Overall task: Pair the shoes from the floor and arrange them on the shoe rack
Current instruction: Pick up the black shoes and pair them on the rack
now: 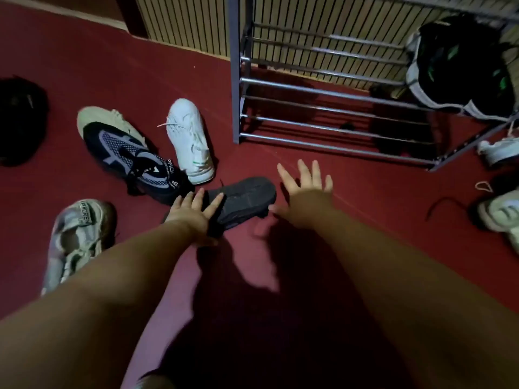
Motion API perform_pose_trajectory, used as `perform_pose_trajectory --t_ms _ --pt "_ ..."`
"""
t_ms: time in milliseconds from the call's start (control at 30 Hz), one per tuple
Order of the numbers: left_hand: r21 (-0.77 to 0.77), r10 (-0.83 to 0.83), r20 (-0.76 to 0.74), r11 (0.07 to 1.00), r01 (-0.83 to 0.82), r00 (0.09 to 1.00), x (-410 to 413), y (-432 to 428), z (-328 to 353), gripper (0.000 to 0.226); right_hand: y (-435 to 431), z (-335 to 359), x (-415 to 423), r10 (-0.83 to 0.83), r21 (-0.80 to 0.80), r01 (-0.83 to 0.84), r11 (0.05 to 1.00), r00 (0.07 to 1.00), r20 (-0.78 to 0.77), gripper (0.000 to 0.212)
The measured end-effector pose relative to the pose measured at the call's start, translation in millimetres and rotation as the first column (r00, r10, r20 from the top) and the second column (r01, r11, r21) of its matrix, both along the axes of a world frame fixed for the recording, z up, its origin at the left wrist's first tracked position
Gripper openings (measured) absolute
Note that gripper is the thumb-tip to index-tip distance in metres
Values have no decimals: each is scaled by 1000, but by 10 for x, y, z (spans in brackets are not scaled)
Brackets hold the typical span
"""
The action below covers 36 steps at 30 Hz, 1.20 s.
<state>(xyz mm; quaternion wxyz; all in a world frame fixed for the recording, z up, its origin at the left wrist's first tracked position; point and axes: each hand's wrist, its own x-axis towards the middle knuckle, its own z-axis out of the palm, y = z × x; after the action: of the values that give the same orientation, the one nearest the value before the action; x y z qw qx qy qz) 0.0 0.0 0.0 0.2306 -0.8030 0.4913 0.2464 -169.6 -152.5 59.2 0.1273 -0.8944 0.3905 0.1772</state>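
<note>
The left grip (193, 213) is spread flat and touches the dark shoe (247, 196) on the floor in the middle of the frame. The right grip (304, 189) is spread wide just beside it. The shoe rack (235, 80) stands upper right.

Setting: you're in what looks like a home entry corner. Evidence: metal shoe rack (236, 80) against a slatted wall panel (182, 21), mixed sneakers (189, 138) scattered on the dark red floor (140, 66).
</note>
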Motion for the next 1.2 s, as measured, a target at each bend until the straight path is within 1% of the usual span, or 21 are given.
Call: perform_pose_trajectory --t_ms 33,133,233,333,433,533,700,767,800,833,867,933,967,1000,1033,1067,1100,1167,1200 --pt "3 8 4 1000 -8 1000 20 -12 -10 106 6 -7 -25 4 -4 -4 1000 1000 -12 88" --pt "12 37 15 999 -37 999 66 -47 -62 100 -54 -70 -106 -26 -19 27 999 999 27 87" --pt "32 -12 55 999 10 998 35 -64 -102 99 -119 -95 -143 -43 -20 43 999 999 30 86" --pt "-17 -46 113 999 48 993 58 -46 -83 97 -165 -128 -150 -67 -15 68 998 997 45 86" --pt "-102 -71 106 991 81 992 -20 -24 -81 102 -171 -159 -160 -69 -10 70 998 996 52 85" --pt "-162 -73 43 984 79 996 -285 -35 -155 106 -188 -188 -205 -72 -3 72 997 997 20 84" --pt "-181 -96 -139 981 70 986 -686 -251 -129 95 -269 -195 -369 -137 -8 137 990 990 13 82" --pt "-229 -54 -243 973 -3 968 -727 -333 -123 92 -289 -208 -466 -158 -12 158 987 988 4 82" --pt "-254 -3 -325 964 -84 946 -722 -370 -113 91 -301 -219 -520 -171 -14 171 985 985 -3 82" --pt "-272 63 -433 942 -197 899 -701 -406 -98 91 -318 -225 -574 -187 -13 187 982 982 -11 82" --pt "-272 130 -555 905 -327 822 -675 -439 -76 90 -337 -224 -625 -206 -10 205 979 978 -18 82" --pt "-188 240 -750 816 -546 617 -620 -498 -55 88 -381 -213 -716 -250 2 250 968 968 -23 82" --pt "-134 273 -801 786 -603 533 -594 -506 -51 87 -403 -200 -751 -272 11 272 962 962 -23 82" --pt "-97 288 -828 772 -628 482 -575 -498 -45 87 -421 -189 -778 -289 15 290 957 957 -23 82" --pt "-84 291 -835 770 -632 466 -550 -479 -60 87 -435 -180 -795 -300 15 300 954 954 -25 82" --pt "-101 279 -829 778 -620 485 -527 -455 -68 88 -444 -175 -804 -303 12 304 953 952 -28 83" --pt "-156 250 -800 791 -592 545 -498 -430 -71 87 -448 -171 -807 -304 10 304 953 952 -30 83" --pt "-341 142 -708 790 -511 692 -434 -399 -18 82 -438 -166 -790 -300 8 300 954 954 -27 84" --pt "-443 89 -649 763 -470 756 -398 -391 28 78 -427 -165 -775 -294 5 295 956 955 -24 84"
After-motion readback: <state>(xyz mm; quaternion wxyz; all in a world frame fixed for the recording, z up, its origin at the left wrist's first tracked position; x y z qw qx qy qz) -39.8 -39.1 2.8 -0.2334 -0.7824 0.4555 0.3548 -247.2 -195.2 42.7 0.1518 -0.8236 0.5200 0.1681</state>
